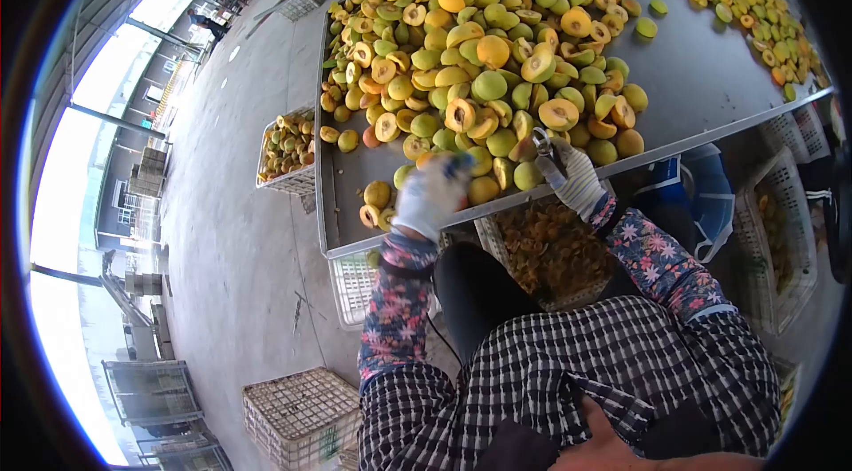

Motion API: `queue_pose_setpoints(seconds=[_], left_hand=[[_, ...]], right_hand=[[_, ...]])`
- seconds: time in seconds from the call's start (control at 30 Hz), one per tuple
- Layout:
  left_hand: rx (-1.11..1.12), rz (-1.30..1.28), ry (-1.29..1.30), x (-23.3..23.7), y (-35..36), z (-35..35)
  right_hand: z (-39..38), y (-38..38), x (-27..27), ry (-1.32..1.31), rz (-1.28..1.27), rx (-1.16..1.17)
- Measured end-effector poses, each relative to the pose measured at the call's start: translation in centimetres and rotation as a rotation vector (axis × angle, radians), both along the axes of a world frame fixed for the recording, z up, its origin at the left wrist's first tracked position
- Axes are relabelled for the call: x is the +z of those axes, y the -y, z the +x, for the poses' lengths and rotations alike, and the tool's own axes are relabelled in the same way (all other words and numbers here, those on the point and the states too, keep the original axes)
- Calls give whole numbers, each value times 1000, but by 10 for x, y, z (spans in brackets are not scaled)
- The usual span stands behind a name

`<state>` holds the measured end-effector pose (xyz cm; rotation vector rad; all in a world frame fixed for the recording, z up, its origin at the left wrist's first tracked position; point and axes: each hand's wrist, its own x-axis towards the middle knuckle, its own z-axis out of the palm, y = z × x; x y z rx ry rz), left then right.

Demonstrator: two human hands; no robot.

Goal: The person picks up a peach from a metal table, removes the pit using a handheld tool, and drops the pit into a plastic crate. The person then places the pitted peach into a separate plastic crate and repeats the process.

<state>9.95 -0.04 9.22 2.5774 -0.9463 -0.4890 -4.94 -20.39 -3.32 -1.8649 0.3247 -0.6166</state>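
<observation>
My left hand (426, 196), in a white glove, is over the near edge of the metal table (657, 129), among halved peaches. Motion smears its fingers, and a blue patch shows at their tips; what they hold, if anything, cannot be made out. My right hand (579, 180), in a striped glove, is closed on a metal pitting tool (549, 171) with a looped end, which points up toward the fruit. Beyond both hands rises a big heap of halved peaches (488, 85), green and yellow, some cut face up with brown hollows.
Below the table edge sits a crate of brown scraps (555, 249). Crates stand at left (288, 147), right (781, 240) and lower left (302, 409). A blue bag (706, 196) hangs at right. More peaches (745, 10) lie far right. A bare hand (599, 444) touches the checked cloth.
</observation>
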Motion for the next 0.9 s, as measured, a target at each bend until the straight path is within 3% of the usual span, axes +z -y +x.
queue_pose_setpoints(seconds=[0.07, 0.13, 0.2, 0.23, 0.27, 0.3, 0.33, 0.43, 0.47, 0.57, 0.7, 0.73, 0.8, 0.83, 0.9], left_hand=[[-413, -90, 70, -29, -13, -20], [-278, -136, -189, -33, -18, -14], [20, -341, -407, -25, -19, -4], [100, -487, -282, -24, -20, 11], [239, -467, -66, -32, -21, 31], [292, -400, 324, -63, -26, 57], [410, -152, 135, -61, -23, 69], [390, 212, 43, -104, -11, 92], [375, 214, 31, -90, -3, 81], [420, -125, -39, -86, -7, 65], [396, -1077, -544, -118, -10, 62], [381, -1210, -530, -119, -11, 56], [424, -1479, -942, -93, -11, 28], [447, -1605, -1160, -86, -11, 13], [358, -1709, -1325, -75, -7, -14]], right_hand=[[0, -1, 0, 26, 3, -8], [0, 0, -1, 33, -11, -4], [-1, 0, -1, 28, -17, -4], [-1, 1, 0, 21, -18, -1], [-1, 1, 0, 13, -19, 4], [-1, 0, 1, 47, -32, -7], [0, -1, 0, 83, -49, -16], [4, -2, -8, 146, -43, -22], [4, -2, -7, 157, -29, -25], [1, -1, -7, 92, -6, -3], [4, 2, -8, 71, 243, 52], [4, 1, -6, 86, 322, 50], [1, -8, 4, 110, 486, 44], [-2, -13, 9, 107, 383, 76], [-18, -37, 55, 26, 460, 241]])
